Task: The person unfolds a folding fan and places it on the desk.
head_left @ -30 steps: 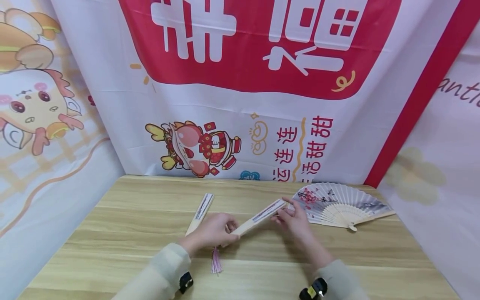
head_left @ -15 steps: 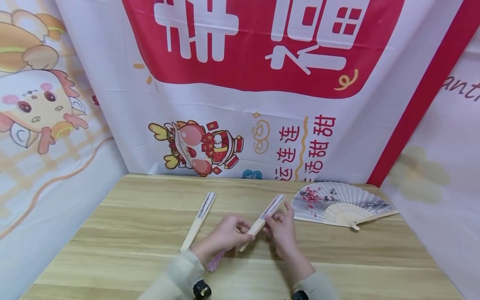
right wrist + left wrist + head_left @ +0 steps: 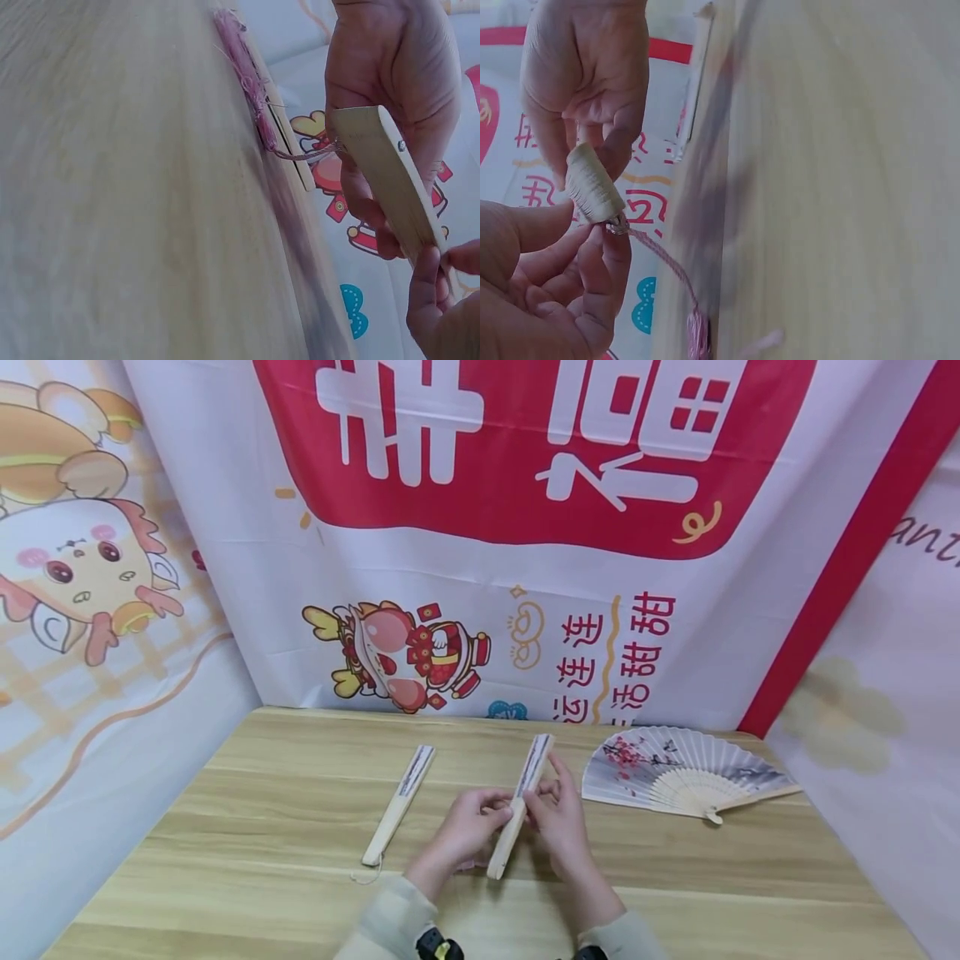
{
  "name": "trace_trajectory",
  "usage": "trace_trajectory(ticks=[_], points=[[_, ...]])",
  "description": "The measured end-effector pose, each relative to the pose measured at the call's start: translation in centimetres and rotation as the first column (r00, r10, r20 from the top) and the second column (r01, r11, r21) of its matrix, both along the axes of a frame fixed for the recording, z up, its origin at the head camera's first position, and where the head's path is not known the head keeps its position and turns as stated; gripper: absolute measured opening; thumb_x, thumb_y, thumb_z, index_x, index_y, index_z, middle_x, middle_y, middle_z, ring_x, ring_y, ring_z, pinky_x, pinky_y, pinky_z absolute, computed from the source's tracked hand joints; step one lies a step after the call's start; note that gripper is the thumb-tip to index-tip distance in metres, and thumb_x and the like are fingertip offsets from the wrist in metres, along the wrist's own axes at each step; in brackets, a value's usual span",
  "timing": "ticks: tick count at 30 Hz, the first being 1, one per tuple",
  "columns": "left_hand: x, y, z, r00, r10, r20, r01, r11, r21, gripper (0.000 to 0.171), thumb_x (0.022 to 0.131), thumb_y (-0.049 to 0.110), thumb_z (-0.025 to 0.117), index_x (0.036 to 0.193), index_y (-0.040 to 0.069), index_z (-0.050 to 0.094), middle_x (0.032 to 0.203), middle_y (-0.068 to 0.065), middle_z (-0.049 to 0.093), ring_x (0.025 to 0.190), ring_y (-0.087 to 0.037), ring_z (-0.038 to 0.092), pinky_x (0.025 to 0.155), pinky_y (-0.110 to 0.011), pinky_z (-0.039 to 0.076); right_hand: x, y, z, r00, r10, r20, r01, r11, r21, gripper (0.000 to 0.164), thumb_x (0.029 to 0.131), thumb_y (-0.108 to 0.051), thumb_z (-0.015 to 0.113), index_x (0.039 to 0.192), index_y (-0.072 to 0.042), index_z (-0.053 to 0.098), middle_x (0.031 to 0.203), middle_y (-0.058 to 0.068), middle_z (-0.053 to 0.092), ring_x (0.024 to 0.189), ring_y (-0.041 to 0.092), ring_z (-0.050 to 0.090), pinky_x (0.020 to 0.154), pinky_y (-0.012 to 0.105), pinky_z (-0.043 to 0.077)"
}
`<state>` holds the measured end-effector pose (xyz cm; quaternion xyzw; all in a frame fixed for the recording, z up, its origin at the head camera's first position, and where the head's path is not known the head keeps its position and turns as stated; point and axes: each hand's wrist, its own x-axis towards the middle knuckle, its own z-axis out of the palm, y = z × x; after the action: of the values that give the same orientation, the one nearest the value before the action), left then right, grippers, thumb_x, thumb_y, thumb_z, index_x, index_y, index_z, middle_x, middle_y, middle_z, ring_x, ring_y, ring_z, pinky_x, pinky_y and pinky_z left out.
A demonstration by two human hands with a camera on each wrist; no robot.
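Both hands hold one folded fan above the table, its base toward the person and its paper end pointing away. My left hand pinches it from the left, thumb on its side. From the right, my right hand grips it with thumb and fingers. A pink tassel hangs by a cord from the pivot end, well seen in the right wrist view. To the left, a second folded fan lies on the table. An open fan with a blossom print is spread at the back right.
The wooden table meets a printed cloth backdrop at its far edge. More printed cloth hangs at the left and right sides. A thin cord loop lies by the base of the left folded fan.
The held fan has turned from a flat slant to a steeper angle pointing away. My right hand has moved left, closer to my left hand, which has shifted slightly right.
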<state>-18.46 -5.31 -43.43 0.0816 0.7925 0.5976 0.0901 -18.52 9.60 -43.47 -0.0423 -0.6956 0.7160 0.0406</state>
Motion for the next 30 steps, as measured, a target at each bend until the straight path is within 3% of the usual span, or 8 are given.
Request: trace_trajectory(ticks=[6,13,22,30], points=[[0.1,0.5,-0.2,1.0,0.026,-0.011,-0.025,0.995,0.101,0.034,0.094,0.004,0.064,0.126,-0.002,0.064,0.103,-0.016,0.071,0.083,-0.014,0.065,0.075,-0.029,0.055,0.0,0.1,0.2,0.999,0.049,-0.02,-0.049,0.999,-0.018,0.074,0.091,0.009,0.058,0.156,-0.016,0.03,0.097,0.005,0.053,0.069,0.006,0.056,0.061,0.018,0.052],[0.5,0.5,-0.3,0.996,0.001,0.085,-0.016,0.984,0.179,0.039,0.093,-0.001,0.06,0.132,-0.002,0.059,0.103,-0.015,0.069,0.077,-0.012,0.064,0.069,-0.029,0.057,0.1,0.4,0.0,0.992,0.126,-0.021,-0.126,0.992,0.011,0.071,0.092,0.007,0.059,0.155,-0.016,0.034,0.095,0.006,0.052,0.062,0.004,0.051,0.057,0.018,0.048],[0.4,0.5,-0.7,0.995,-0.006,0.1,-0.011,0.986,0.168,0.045,0.091,-0.003,0.063,0.135,-0.001,0.057,0.096,-0.014,0.07,0.068,-0.012,0.061,0.06,-0.022,0.047,0.0,0.4,-0.5,0.987,0.162,-0.015,-0.162,0.987,0.01,0.068,0.092,0.008,0.059,0.153,-0.013,0.037,0.092,0.004,0.051,0.059,0.003,0.046,0.054,0.015,0.044],[0.2,0.2,-1.1,0.991,0.01,0.136,-0.031,0.988,0.154,0.046,0.089,-0.002,0.066,0.134,0.001,0.058,0.094,-0.011,0.069,0.071,-0.014,0.061,0.061,-0.022,0.048,-0.2,0.5,-0.8,0.98,0.197,-0.01,-0.197,0.98,-0.023,0.068,0.092,0.009,0.057,0.153,-0.012,0.038,0.095,0.008,0.055,0.062,0.005,0.05,0.055,0.016,0.046]])
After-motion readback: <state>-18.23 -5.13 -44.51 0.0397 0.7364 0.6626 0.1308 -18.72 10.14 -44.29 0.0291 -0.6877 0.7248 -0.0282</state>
